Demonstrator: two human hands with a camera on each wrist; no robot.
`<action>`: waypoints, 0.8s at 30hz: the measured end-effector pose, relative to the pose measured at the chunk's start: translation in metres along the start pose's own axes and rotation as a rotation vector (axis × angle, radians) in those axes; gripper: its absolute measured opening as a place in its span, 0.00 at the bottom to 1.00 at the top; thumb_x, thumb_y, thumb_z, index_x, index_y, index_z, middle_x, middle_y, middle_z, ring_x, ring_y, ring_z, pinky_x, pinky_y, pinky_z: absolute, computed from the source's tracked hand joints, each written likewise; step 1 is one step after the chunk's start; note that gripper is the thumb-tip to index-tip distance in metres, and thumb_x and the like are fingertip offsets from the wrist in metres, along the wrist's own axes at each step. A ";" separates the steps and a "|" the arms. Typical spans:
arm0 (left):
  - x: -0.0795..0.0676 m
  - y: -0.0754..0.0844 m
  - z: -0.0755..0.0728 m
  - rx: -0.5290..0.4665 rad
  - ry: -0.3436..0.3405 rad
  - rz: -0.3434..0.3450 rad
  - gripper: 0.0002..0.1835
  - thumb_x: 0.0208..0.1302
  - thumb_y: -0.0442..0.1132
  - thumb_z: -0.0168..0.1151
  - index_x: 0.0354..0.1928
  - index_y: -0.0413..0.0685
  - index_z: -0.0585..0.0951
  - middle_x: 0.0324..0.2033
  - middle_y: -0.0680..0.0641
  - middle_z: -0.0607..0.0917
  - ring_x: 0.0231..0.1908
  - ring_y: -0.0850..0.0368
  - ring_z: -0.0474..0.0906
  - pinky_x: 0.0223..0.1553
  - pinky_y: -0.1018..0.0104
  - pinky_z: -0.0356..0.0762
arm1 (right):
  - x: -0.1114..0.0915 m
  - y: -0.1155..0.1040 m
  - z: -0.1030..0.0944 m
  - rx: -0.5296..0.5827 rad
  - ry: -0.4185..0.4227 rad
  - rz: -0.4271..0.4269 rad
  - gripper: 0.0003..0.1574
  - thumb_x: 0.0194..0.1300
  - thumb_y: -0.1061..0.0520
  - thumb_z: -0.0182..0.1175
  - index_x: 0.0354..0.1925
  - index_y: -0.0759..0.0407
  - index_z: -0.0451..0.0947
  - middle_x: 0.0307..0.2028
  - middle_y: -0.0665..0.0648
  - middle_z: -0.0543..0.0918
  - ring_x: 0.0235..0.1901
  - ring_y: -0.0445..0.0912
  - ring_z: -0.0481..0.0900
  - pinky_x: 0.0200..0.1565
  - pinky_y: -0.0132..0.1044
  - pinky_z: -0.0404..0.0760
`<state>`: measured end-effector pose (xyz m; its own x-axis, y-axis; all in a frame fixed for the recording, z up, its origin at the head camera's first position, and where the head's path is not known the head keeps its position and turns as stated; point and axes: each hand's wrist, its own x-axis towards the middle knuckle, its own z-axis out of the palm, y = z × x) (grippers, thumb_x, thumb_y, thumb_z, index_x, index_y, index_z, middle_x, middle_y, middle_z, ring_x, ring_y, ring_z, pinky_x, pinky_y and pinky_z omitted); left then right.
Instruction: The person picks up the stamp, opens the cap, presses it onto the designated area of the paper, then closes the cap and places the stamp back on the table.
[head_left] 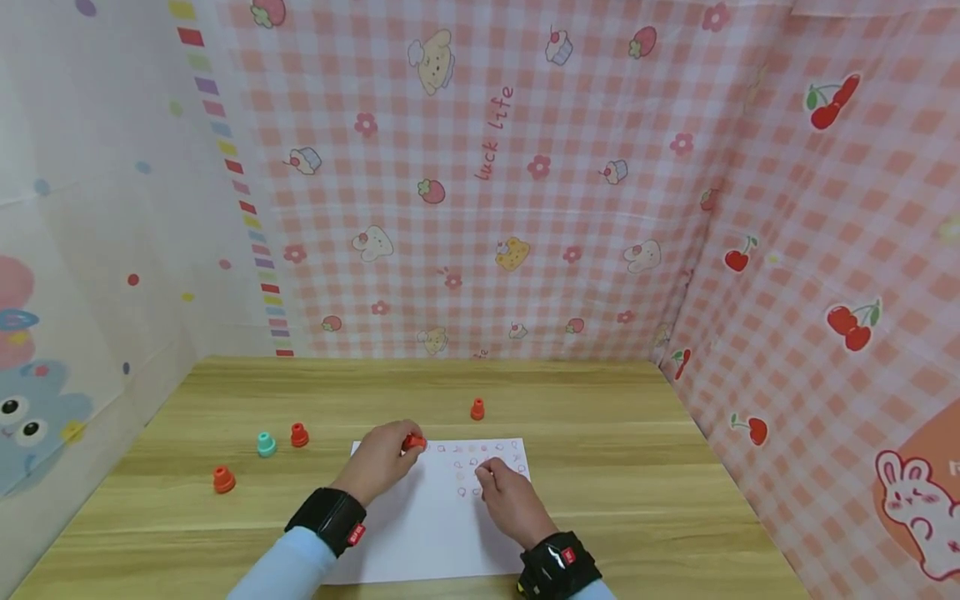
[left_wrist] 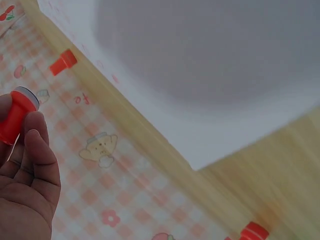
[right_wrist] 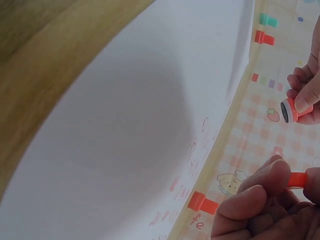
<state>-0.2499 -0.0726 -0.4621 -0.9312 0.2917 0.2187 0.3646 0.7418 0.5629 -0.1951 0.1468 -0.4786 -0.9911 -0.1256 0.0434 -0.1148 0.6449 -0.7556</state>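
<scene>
In the head view, my left hand is above the upper left of a white sheet of paper, pinching a red toy stamp. The left wrist view shows that stamp between thumb and fingers, its pale end with a dark face uncovered. My right hand hovers over the paper's right part. Between its thumb and fingers is a small red cap, seen in the right wrist view and hidden in the head view. Rows of small reddish prints mark the paper's upper right.
One red stamp stands behind the paper. Left of the paper are a teal stamp, a red stamp and another red one, on the wooden table. Patterned cloth hangs along the back and sides.
</scene>
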 end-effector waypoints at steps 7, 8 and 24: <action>0.011 -0.014 -0.010 0.060 -0.024 0.000 0.09 0.62 0.34 0.69 0.43 0.41 0.82 0.32 0.49 0.81 0.31 0.54 0.74 0.40 0.60 0.79 | 0.000 0.000 0.001 0.003 0.004 0.006 0.14 0.78 0.52 0.48 0.44 0.61 0.74 0.27 0.51 0.75 0.27 0.45 0.71 0.28 0.37 0.68; 0.012 -0.015 -0.012 0.073 -0.025 0.009 0.09 0.62 0.33 0.69 0.43 0.40 0.82 0.31 0.49 0.81 0.31 0.54 0.74 0.41 0.60 0.79 | 0.000 0.000 0.001 0.004 0.003 0.008 0.14 0.78 0.52 0.48 0.44 0.61 0.74 0.27 0.51 0.75 0.27 0.45 0.71 0.28 0.37 0.68; 0.024 -0.037 -0.012 0.258 -0.116 0.054 0.06 0.62 0.32 0.69 0.32 0.44 0.80 0.24 0.52 0.77 0.27 0.56 0.71 0.35 0.61 0.76 | -0.001 -0.001 0.004 0.027 -0.009 0.020 0.15 0.79 0.51 0.48 0.45 0.61 0.74 0.27 0.51 0.74 0.26 0.45 0.70 0.27 0.36 0.67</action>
<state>-0.2862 -0.1007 -0.4681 -0.9094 0.3910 0.1417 0.4158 0.8483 0.3278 -0.1940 0.1436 -0.4805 -0.9926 -0.1198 0.0218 -0.0927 0.6271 -0.7734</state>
